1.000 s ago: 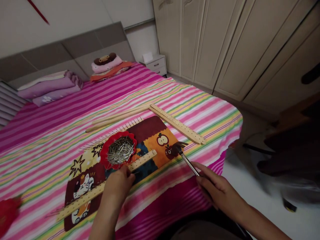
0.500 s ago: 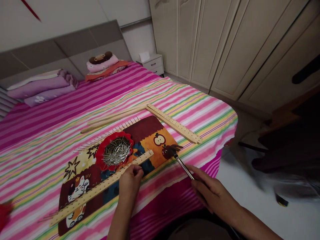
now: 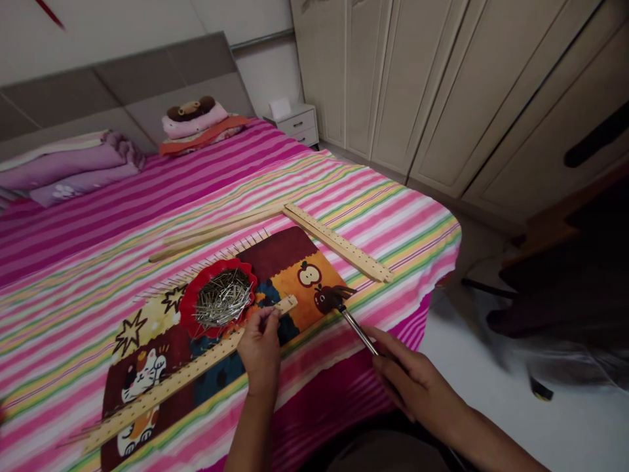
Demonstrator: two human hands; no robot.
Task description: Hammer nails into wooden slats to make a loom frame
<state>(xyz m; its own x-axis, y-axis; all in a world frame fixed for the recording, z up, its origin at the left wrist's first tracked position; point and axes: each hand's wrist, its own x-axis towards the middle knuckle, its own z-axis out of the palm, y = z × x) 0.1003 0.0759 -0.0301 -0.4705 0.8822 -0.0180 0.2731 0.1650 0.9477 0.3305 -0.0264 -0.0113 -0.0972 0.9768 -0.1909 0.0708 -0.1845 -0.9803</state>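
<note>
My right hand (image 3: pixel 417 380) grips a claw hammer (image 3: pixel 358 329) with a shiny metal shaft; its dark head is over the mat's apple picture. My left hand (image 3: pixel 260 347) is pinched closed at a wooden strip (image 3: pixel 206 357), near its right end. Whatever sits between its fingertips is too small to make out. Rows of small holes or dots run along the strip, and thin nails stick out at its left end. Behind the left hand, a red scalloped bowl (image 3: pixel 184 314) full of nails (image 3: pixel 223 300) stands on the patterned mat (image 3: pixel 268 252).
More wooden strips lie beyond the mat: a dotted one (image 3: pixel 339 242) at the right and plain ones (image 3: pixel 221 229) behind. Nails stand in a row along the mat's far edge. All this is on a striped bedspread (image 3: pixel 363 190). Folded bedding (image 3: pixel 73 164) and a nightstand (image 3: pixel 297 124) are farther back.
My left hand has risen from beside the strip to its top, with thumb and fingers now pinched there. The right hand and hammer keep nearly the same place. The view has shifted slightly.
</note>
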